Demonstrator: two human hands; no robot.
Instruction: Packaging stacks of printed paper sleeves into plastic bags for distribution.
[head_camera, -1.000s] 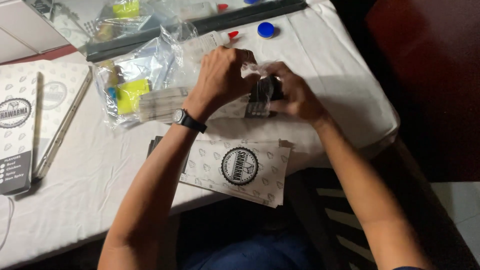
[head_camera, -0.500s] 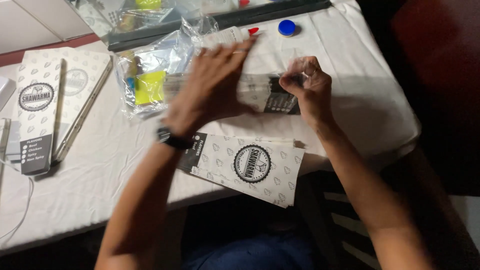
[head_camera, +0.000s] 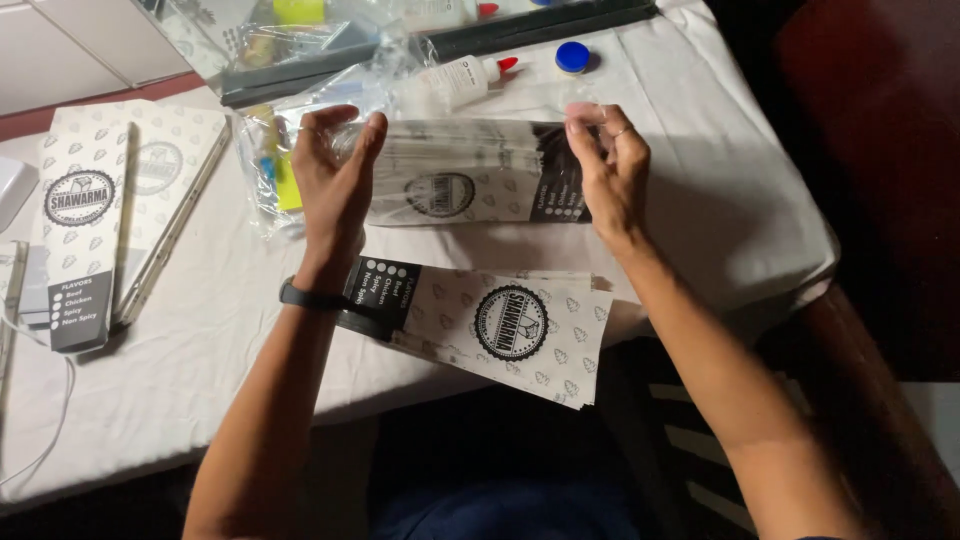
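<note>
A long white paper sleeve (head_camera: 470, 172) with a round black emblem and a black end is stretched out flat between my two hands above the table. My left hand (head_camera: 335, 180), with a black wristband, grips its left end. My right hand (head_camera: 610, 170) pinches its black right end. Below them lies a stack of the same printed sleeves (head_camera: 490, 320) at the table's near edge, partly overhanging it.
A white cloth (head_camera: 200, 340) covers the table. Flat printed sleeves (head_camera: 80, 210) lie at the left. Clear plastic bags (head_camera: 270, 160) with yellow contents, a white glue bottle with a red tip (head_camera: 465, 78), a blue cap (head_camera: 572, 56) and a dark tray (head_camera: 520, 30) sit at the back.
My hands have moved apart and the sleeve, bunched between them before, is now pulled out to its full length. The view has shifted a little.
</note>
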